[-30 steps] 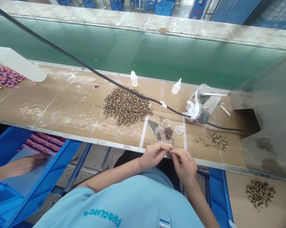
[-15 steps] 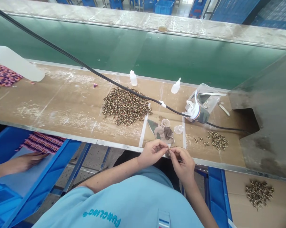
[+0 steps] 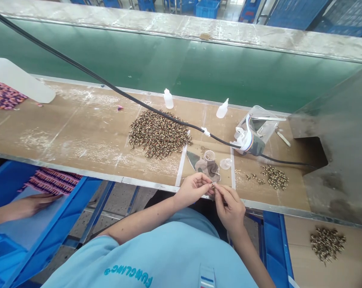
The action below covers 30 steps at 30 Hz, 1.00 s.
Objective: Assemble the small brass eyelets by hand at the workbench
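Note:
My left hand and my right hand meet at the bench's front edge, fingertips pinched together on one small dark and gold piece. Its exact shape is too small to tell. Just beyond my fingers lies a camouflage cloth, with a small clear cup on it and a clear dish beside it. A large pile of small brown and gold pieces sits to the left, and a smaller pile of gold pieces to the right.
Two white dropper bottles stand behind the piles. A black cable crosses the bench to a clear bin. At the left, another person's hand rests in a blue tray. A metal panel stands right.
My fingertips have shifted slightly around the small piece, and my right hand has moved a little to the left. The piles look the same.

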{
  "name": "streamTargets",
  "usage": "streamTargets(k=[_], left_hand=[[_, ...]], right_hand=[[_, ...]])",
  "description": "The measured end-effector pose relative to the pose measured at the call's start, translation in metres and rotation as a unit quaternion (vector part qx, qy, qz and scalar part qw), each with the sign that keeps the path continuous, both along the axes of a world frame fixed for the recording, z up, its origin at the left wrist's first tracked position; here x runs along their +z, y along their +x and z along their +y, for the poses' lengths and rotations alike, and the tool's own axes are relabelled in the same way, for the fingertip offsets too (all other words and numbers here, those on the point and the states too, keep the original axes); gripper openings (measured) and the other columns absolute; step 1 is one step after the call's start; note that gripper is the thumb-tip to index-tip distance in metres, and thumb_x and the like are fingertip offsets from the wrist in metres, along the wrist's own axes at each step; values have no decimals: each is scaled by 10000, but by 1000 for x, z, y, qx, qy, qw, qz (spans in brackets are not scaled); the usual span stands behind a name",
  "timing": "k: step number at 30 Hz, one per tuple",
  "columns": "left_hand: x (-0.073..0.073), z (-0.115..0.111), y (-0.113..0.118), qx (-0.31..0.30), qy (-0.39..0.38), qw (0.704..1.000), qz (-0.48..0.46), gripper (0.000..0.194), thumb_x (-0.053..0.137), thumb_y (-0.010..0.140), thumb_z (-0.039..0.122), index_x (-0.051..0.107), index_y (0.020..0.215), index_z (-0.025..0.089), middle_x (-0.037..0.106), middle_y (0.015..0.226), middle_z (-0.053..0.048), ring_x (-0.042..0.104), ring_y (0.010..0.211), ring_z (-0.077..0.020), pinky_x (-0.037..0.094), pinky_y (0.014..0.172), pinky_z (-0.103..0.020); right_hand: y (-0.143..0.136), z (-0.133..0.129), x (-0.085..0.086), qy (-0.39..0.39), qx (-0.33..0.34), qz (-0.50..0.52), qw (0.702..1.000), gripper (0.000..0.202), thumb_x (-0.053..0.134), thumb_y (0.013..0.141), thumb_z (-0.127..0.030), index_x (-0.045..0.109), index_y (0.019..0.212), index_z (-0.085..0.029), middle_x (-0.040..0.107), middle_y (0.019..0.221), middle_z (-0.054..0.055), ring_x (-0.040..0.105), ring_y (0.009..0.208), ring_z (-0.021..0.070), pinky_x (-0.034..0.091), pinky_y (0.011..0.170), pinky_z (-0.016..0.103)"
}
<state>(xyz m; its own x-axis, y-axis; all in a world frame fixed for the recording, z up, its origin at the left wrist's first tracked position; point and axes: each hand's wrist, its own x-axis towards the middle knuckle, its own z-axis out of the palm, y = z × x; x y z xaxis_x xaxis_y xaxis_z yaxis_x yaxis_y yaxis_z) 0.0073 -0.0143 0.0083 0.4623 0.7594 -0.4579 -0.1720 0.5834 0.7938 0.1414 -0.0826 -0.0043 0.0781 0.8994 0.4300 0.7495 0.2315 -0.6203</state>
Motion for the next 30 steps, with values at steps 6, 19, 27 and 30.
streamTargets(k=[6,19,27,30], left_hand=[[1,2,-1,-5,-3,1000,4,353,775,613,373,551,729,126,640,587,0,626,573,-101,519,611,-226],[3,-1,-3,-47,82,995,36,369,711,679,410,443,794,185,631,664,33,636,645,-110,533,666,-239],[3,-3,-3,-70,71,994,38,421,688,696,430,437,925,181,684,808,-30,671,732,-154,546,760,-318],[2,-3,-3,-59,87,993,54,389,672,712,417,457,925,173,680,852,-47,667,716,-150,552,728,-314]], right_hand=[[-2,1,0,10,18,12,1000,324,517,836,-96,616,1114,-231,667,967,64,641,890,142,545,782,267],[-9,9,11,-69,-51,186,979,130,581,820,-276,688,836,-204,625,800,38,602,682,105,507,609,212],[4,8,12,-73,-61,141,985,153,524,852,-263,655,806,-200,612,778,30,589,707,114,479,627,223],[29,9,7,-64,-117,81,988,176,509,863,-289,653,814,-201,617,801,36,582,717,119,470,623,227]])
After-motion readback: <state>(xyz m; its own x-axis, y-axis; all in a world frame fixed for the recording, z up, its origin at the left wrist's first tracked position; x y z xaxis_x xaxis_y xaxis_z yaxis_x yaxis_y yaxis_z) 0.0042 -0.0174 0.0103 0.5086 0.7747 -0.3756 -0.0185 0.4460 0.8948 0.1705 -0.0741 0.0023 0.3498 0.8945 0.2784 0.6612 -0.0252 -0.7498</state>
